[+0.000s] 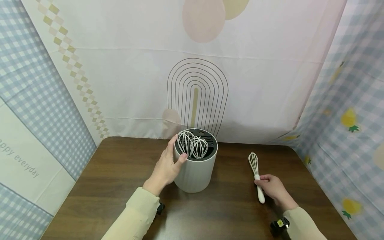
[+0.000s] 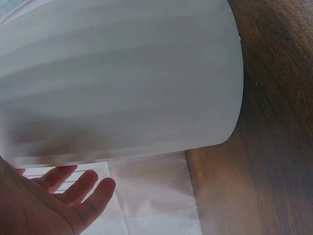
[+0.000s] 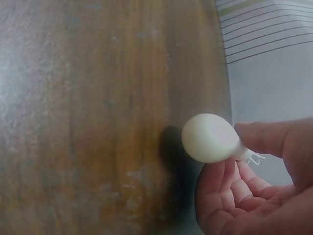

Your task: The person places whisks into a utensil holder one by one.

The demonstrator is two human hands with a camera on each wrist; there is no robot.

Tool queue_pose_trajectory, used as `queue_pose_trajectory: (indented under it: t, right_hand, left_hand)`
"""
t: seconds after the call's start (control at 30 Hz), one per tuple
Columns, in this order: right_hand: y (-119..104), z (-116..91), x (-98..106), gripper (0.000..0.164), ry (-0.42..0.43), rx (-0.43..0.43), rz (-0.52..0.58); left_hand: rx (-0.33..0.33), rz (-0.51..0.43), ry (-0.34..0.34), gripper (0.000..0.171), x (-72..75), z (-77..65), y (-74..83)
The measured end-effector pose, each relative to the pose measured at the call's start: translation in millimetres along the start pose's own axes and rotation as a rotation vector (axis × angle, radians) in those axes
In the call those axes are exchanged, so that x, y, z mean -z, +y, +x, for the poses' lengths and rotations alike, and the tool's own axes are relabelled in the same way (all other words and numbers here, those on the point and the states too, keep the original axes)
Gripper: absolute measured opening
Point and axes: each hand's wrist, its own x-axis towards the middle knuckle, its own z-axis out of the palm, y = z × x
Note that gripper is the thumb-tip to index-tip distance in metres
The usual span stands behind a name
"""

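In the head view, a pale grey utensil holder [image 1: 194, 175] with a dark slotted top stands near the middle of the table. Two wire whisks [image 1: 199, 146] sit in it, wire heads up, their handles hidden inside. My left hand [image 1: 166, 165] touches the holder's left side near the rim, thumb at the front. The left wrist view shows this hand's fingers [image 2: 93, 198] spread and fairly straight beside the wall. Over to the right, my right hand [image 1: 273, 187] pinches a small whisk [image 1: 259, 194] with a cream handle by thumb and fingers, wire head pointing away.
The brown wooden table [image 1: 120, 186] ends at a pale patterned cloth [image 1: 135, 83] hanging behind it. Blue checked cloths hang at left and right. A dark device with a yellow-green patch [image 1: 280, 222] is strapped to my right wrist.
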Motion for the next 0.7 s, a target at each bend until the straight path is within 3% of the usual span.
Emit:
queue_pose_trajectory:
  t: [0.47, 0.7]
  right_hand:
    - [-35, -12, 2, 0.052, 0.063, 0.200, -0.034]
    - [-58, -21, 0, 0.048, 0.078, 0.298, -0.029]
  left_hand:
    - [0.002, -0.008, -0.005, 0.077, 0.8, -0.1, 0.1]
    - [0.005, -0.006, -0.009, 0.077, 1.3, -0.2, 1.1]
